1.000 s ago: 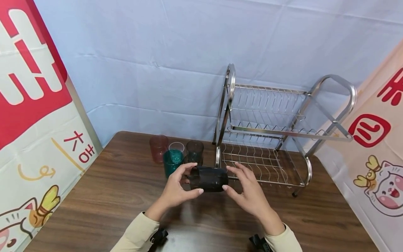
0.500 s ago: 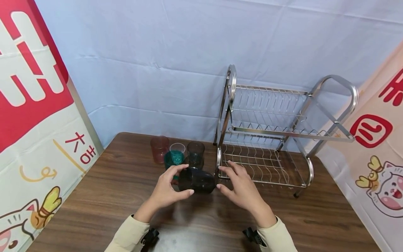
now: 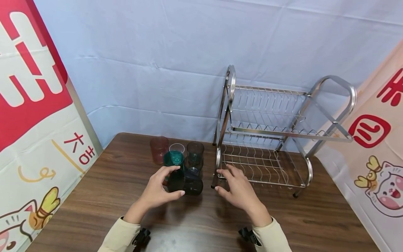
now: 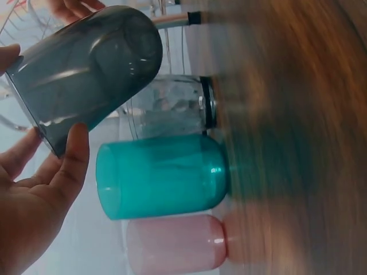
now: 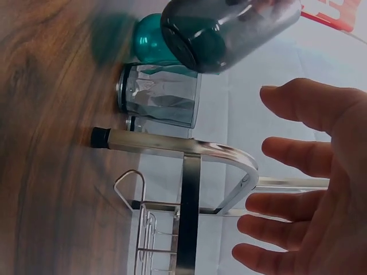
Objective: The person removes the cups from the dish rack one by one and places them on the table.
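My left hand (image 3: 155,190) grips a dark grey tumbler (image 3: 192,184) near its rim, with the thumb on one side and fingers on the other. In the left wrist view the tumbler (image 4: 86,71) is tilted above the table, its base pointing away from that hand. Fingers spread and holding nothing, my right hand (image 3: 240,192) hovers apart from the tumbler, before the rack's left front corner. Behind the tumbler stand a teal cup (image 4: 163,179), a pinkish-red cup (image 3: 158,148), a clear cup (image 3: 177,147) and smoky glasses (image 3: 195,150).
A two-tier metal dish rack (image 3: 261,131) stands on the right of the brown wooden table (image 3: 104,196). Its left front leg (image 5: 123,140) is close to the cups. A pale cloth (image 3: 141,70) hangs behind, with printed banners (image 3: 374,168) at both sides.
The left hand has carried the dark tumbler leftward and tipped it. The right hand, at the tumbler's base a second ago, is now apart from it, slightly lower and left.
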### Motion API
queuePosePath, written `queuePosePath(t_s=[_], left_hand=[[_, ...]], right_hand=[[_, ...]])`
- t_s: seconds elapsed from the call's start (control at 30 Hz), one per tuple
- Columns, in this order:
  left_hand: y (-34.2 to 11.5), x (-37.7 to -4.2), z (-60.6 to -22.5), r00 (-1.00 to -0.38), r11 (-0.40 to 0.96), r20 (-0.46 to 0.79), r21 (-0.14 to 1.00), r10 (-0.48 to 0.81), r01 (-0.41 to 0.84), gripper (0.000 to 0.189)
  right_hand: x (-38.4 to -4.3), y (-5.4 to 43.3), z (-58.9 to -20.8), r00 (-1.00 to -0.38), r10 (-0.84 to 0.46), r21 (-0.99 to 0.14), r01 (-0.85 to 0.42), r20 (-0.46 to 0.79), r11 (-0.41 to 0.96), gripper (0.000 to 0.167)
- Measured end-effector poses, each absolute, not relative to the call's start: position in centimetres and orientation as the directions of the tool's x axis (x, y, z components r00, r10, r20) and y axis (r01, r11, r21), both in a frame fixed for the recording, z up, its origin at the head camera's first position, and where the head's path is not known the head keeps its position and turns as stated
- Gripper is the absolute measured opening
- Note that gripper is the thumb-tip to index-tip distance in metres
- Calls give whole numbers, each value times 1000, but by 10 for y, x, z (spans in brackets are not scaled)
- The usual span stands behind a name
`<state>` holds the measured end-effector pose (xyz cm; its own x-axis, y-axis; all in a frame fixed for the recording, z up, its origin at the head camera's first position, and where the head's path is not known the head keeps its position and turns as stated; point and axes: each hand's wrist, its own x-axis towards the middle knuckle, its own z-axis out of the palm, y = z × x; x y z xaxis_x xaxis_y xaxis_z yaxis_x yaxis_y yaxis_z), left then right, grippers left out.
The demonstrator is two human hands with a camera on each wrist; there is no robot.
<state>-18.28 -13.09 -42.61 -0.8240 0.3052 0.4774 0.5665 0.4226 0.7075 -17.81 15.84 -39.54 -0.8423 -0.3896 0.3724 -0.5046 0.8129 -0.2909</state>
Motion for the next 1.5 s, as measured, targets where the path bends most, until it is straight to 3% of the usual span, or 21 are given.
queuePosePath(t_s=[0.97,1.5], left_hand=[[-170,-185,-427,-872,576,411,657,267,486,70],[-183,-193,-421,-916,677,362,632,173,378,70]], right_hand=[[-172,130,-397,-817,-430,-298,-551,384,780,47],[-184,111,-401,-807,-474,-360,-584,353,727,46]])
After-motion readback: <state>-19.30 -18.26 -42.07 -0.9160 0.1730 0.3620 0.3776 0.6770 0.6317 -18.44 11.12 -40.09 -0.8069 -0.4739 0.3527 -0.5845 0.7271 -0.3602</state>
